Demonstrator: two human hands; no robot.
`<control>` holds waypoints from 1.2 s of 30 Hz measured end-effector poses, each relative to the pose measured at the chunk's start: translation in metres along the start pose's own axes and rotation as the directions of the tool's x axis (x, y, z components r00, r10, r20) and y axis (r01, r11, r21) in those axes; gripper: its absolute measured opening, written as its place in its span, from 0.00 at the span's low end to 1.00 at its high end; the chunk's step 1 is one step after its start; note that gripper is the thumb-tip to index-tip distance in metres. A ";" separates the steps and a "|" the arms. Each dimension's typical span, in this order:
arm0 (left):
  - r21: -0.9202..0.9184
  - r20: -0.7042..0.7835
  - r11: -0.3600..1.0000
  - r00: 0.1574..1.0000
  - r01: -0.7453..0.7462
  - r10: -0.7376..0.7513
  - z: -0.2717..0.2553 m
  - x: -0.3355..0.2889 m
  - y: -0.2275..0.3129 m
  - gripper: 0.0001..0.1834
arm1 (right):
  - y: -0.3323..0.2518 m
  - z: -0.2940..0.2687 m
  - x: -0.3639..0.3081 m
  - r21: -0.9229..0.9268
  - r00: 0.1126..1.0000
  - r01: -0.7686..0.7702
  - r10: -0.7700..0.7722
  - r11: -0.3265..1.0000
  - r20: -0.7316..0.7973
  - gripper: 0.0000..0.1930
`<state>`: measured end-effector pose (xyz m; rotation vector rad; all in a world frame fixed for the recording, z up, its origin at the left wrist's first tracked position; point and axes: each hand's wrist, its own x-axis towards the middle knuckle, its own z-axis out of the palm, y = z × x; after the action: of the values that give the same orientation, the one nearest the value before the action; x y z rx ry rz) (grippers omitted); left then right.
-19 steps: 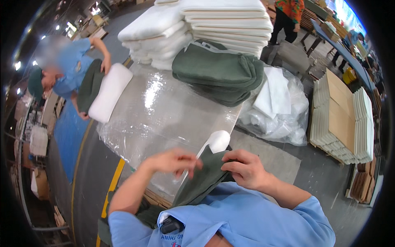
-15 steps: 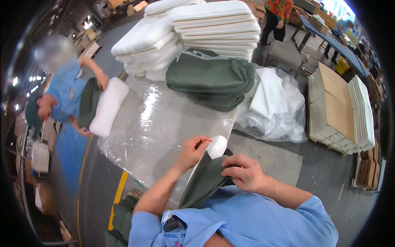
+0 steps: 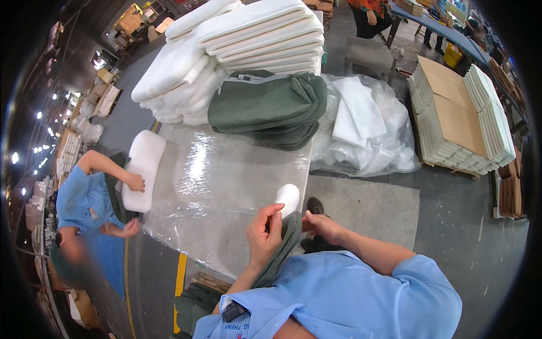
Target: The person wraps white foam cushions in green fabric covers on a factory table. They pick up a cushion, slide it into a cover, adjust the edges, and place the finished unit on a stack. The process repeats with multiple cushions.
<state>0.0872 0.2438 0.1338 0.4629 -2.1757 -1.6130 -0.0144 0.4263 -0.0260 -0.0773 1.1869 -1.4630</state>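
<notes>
Upright against my body stands a dark green fabric cover (image 3: 291,233). A white padded cushion insert (image 3: 288,196) sticks out of its top end. My left hand (image 3: 264,234) is at the cover's left side, its thumb and fingers curled in a pinch near the opening. My right hand (image 3: 324,227) is at the cover's right edge, fingers stretched toward it; whether they touch it I cannot tell. Beyond, a pile of folded green covers (image 3: 262,107) with a grey zip on top lies on the plastic-wrapped table (image 3: 226,186).
Tall stacks of white padding (image 3: 259,39) fill the table's far end. A clear plastic bag (image 3: 367,152) with white pieces stands right of it. Farther right is a cardboard-topped stack (image 3: 451,107). At left a co-worker (image 3: 90,192) handles a white cushion (image 3: 144,169) and green cover.
My right hand has loosened its pinch and straightened its fingers. The cover has turned more edge-on. My view has shifted, and the co-worker's cushion now lies at the table's edge.
</notes>
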 end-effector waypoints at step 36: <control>0.511 0.651 0.859 0.641 0.025 -0.406 -0.033 0.062 0.012 0.11 | -0.064 0.051 -0.024 -0.528 0.761 0.547 -0.649 0.650 -0.010 0.09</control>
<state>0.0494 0.1898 0.1615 0.2006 -3.2994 -1.5564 -0.0193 0.4007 0.0550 -0.7749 1.8060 -1.7159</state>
